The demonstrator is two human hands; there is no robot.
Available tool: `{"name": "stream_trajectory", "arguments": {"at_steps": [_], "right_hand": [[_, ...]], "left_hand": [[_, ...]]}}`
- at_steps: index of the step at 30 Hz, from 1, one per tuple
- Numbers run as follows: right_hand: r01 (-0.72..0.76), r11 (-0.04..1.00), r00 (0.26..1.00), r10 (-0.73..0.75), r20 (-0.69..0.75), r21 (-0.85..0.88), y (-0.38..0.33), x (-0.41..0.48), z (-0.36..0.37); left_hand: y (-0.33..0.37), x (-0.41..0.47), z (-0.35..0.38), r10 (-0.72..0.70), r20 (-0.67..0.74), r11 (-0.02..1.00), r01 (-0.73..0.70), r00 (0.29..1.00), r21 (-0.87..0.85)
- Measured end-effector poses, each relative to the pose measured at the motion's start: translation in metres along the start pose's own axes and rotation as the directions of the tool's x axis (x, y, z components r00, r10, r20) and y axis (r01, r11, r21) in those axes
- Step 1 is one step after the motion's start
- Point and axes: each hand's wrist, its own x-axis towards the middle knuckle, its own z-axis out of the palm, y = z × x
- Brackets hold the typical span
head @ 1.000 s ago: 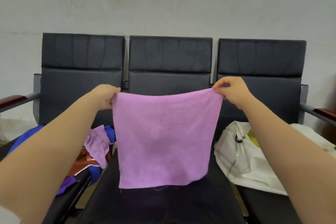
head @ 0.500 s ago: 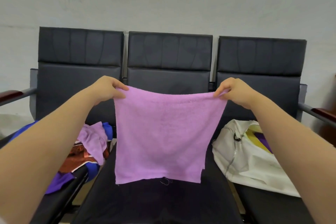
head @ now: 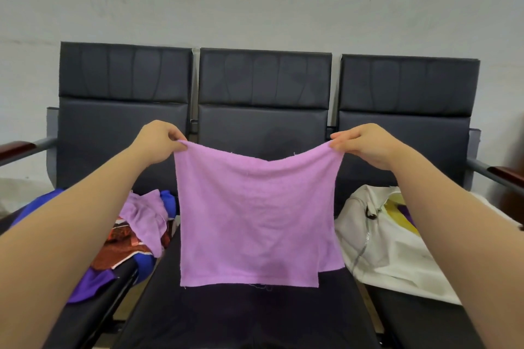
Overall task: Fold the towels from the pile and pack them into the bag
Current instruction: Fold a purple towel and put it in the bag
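A lilac towel hangs spread out over the middle seat, its lower edge resting on the cushion. My left hand pinches its upper left corner and my right hand pinches its upper right corner. The top edge sags a little between them. On the left seat lies the pile of towels, with lilac, blue, purple and rust-red cloth. The white bag lies open on the right seat, with yellow and purple cloth showing inside.
Three black padded seats form a bench against a pale wall. Metal armrests with wooden tops stick out at the left and right ends. The middle seat cushion lies below the towel.
Both hands have lowered the towel slightly and its top edge has gone slack. The lower edge now lies on the middle seat, with the right bottom corner folded behind.
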Motion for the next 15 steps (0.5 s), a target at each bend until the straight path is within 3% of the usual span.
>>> {"name": "stream_trajectory", "arguments": {"at_steps": [3,7,9,12,15], "right_hand": [[0.008,0.979,1.000,-0.004,0.020,-0.202,0.004,-0.002,0.002],[0.099,0.865,0.985,-0.156,-0.076,-0.492,0.012,0.005,0.010],[0.121,0.828,0.975,-0.203,-0.091,-0.548,0.015,0.009,0.009],[0.116,0.874,0.973,-0.196,-0.123,-0.471,0.014,0.012,0.010],[0.090,0.989,0.973,-0.113,-0.201,-0.121,0.009,0.011,0.015]], "left_hand": [[-0.003,0.002,0.001,-0.058,-0.079,0.996,0.053,0.995,-0.070],[-0.005,0.003,-0.002,-0.112,-0.148,0.982,0.087,0.983,-0.167],[-0.003,0.004,-0.004,-0.116,-0.165,0.977,0.083,0.979,-0.197],[0.002,0.005,-0.009,-0.107,-0.176,0.972,0.067,0.979,-0.224],[0.002,0.006,-0.012,-0.115,-0.179,0.971,0.072,0.977,-0.227]]}}
